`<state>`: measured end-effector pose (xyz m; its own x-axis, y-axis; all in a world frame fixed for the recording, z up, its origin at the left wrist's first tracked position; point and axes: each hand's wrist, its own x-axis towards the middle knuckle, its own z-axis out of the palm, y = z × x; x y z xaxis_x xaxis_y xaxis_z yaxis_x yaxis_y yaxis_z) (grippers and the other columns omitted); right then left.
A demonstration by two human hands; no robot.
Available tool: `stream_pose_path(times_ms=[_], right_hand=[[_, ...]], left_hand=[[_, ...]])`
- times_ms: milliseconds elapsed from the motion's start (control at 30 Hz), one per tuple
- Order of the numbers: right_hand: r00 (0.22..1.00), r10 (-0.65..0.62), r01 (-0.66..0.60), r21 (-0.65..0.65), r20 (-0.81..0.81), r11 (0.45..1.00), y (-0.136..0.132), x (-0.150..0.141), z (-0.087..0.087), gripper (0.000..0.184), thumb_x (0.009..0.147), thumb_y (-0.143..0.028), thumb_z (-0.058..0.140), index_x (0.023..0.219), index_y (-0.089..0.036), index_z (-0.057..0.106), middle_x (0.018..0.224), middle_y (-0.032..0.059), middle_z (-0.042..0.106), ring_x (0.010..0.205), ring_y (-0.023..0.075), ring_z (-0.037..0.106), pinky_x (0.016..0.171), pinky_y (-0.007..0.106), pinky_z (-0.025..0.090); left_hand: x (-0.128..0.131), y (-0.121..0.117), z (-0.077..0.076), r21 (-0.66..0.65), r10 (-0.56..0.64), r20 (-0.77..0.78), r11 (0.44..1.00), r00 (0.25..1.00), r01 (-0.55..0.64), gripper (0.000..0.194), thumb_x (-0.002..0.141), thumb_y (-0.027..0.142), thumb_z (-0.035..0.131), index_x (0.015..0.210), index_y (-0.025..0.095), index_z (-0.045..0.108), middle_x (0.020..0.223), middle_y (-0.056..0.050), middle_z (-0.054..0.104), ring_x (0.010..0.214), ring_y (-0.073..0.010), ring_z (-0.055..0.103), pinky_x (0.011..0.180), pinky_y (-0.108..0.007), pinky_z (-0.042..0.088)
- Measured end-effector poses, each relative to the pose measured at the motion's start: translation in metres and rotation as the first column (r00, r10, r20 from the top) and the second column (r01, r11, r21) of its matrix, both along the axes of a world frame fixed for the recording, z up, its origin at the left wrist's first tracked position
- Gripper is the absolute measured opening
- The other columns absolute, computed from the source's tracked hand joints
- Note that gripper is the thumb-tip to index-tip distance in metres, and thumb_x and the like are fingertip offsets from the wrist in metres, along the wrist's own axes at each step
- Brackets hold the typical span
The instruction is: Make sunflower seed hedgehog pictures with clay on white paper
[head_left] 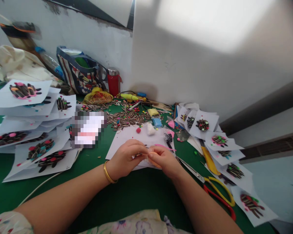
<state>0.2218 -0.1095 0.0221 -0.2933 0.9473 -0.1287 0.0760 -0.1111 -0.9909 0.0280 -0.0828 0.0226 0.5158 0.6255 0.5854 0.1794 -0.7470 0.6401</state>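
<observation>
Orange piece (154, 161): thin, smooth, held over white paper (119, 139) on the table.
Left hand (127, 158): fingertips pinching the piece's left edge.
Right hand (166, 161): thumb and fingers clasping its other side.
Seeds (127, 119): slim, striped, heaped beyond the paper.
Scissors (197, 175): metal blades, yellow and red loops, beside the right forearm.
Open room: bare green between the forearms.
Table (141, 195): green, decorated sheets (16, 169) along both sides.
Wall (146, 52): pale, bright patch above.
</observation>
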Motion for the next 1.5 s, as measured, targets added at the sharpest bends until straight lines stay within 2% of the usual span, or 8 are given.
stream_pose_path(times_ms=[133,400,600,867,967,1067,1167,1500], right_hand=[[1.000,0.007,-0.007,0.015,-0.008,1.000,-0.001,0.001,0.000,0.034,0.080,-0.046,0.066,0.068,-0.017,0.055,0.065,-0.0035,0.043,0.060,0.0100,0.036,0.056,0.024,0.026],[1.000,0.001,-0.002,0.013,0.009,1.000,-0.003,-0.001,-0.001,0.032,0.081,-0.045,0.066,0.071,-0.016,0.058,0.064,-0.0034,0.044,0.061,0.0104,0.036,0.057,0.024,0.027],[1.000,-0.006,0.005,0.020,0.015,1.000,-0.002,0.003,0.003,0.033,0.079,-0.047,0.067,0.072,-0.015,0.061,0.068,-0.0019,0.046,0.063,0.0110,0.039,0.058,0.024,0.030],[0.996,0.039,-0.044,0.050,0.085,0.998,-0.004,0.000,0.012,0.033,0.079,-0.048,0.067,0.070,-0.016,0.061,0.070,0.0003,0.052,0.067,0.0136,0.045,0.061,0.025,0.035],[0.994,0.016,-0.025,0.086,0.106,0.996,-0.004,0.003,0.012,0.033,0.077,-0.048,0.068,0.068,-0.017,0.063,0.070,0.0010,0.053,0.067,0.0139,0.045,0.061,0.026,0.035],[0.999,-0.014,0.014,0.014,-0.029,1.000,-0.004,0.006,0.006,0.033,0.077,-0.048,0.069,0.072,-0.016,0.064,0.070,0.0000,0.051,0.063,0.0120,0.042,0.058,0.024,0.032],[0.991,-0.010,0.003,-0.060,-0.130,0.998,-0.005,0.007,0.001,0.033,0.078,-0.047,0.070,0.074,-0.016,0.062,0.067,-0.0020,0.048,0.059,0.0099,0.038,0.056,0.023,0.028],[0.997,0.021,-0.023,-0.024,-0.080,0.999,-0.006,0.001,0.002,0.038,0.077,-0.052,0.071,0.073,-0.017,0.058,0.065,-0.0041,0.042,0.061,0.0100,0.034,0.058,0.024,0.026]], left_hand=[[0.000,0.000,0.000,-0.030,0.046,-0.022,0.998,0.999,-0.046,0.007,0.088,0.022,0.062,0.095,0.019,0.064,0.089,-0.004,0.068,0.084,-0.0158,0.060,0.080,-0.030,0.047],[0.001,-0.001,0.002,0.133,-0.007,-0.034,0.991,0.999,0.012,0.016,0.088,0.017,0.061,0.102,0.022,0.065,0.090,-0.004,0.071,0.088,-0.0172,0.061,0.085,-0.034,0.045],[-0.001,-0.003,0.001,0.051,0.011,0.029,0.999,1.000,-0.012,0.012,0.088,0.018,0.062,0.099,0.021,0.066,0.087,-0.005,0.070,0.086,-0.0170,0.062,0.081,-0.032,0.048],[-0.001,-0.001,0.004,0.143,-0.093,0.018,0.986,0.996,0.089,0.018,0.088,0.017,0.062,0.104,0.022,0.068,0.088,-0.005,0.073,0.082,-0.0166,0.066,0.081,-0.034,0.049],[0.001,-0.003,0.006,-0.013,-0.087,0.106,0.996,0.991,0.089,0.012,0.087,0.020,0.064,0.096,0.021,0.071,0.085,-0.005,0.073,0.080,-0.0159,0.066,0.076,-0.031,0.052],[0.004,-0.006,0.004,-0.278,0.006,0.211,0.959,0.977,0.054,0.009,0.083,0.024,0.070,0.090,0.019,0.072,0.084,-0.006,0.073,0.078,-0.0159,0.068,0.071,-0.027,0.054],[0.005,-0.007,0.002,-0.356,0.044,0.230,0.934,0.972,0.042,0.013,0.081,0.024,0.072,0.092,0.018,0.072,0.088,-0.006,0.073,0.081,-0.0168,0.068,0.074,-0.028,0.055],[-0.001,0.003,0.000,0.052,-0.082,0.043,0.995,0.996,0.080,0.021,0.089,0.018,0.061,0.108,0.023,0.068,0.093,-0.005,0.074,0.087,-0.0163,0.066,0.083,-0.033,0.050]])
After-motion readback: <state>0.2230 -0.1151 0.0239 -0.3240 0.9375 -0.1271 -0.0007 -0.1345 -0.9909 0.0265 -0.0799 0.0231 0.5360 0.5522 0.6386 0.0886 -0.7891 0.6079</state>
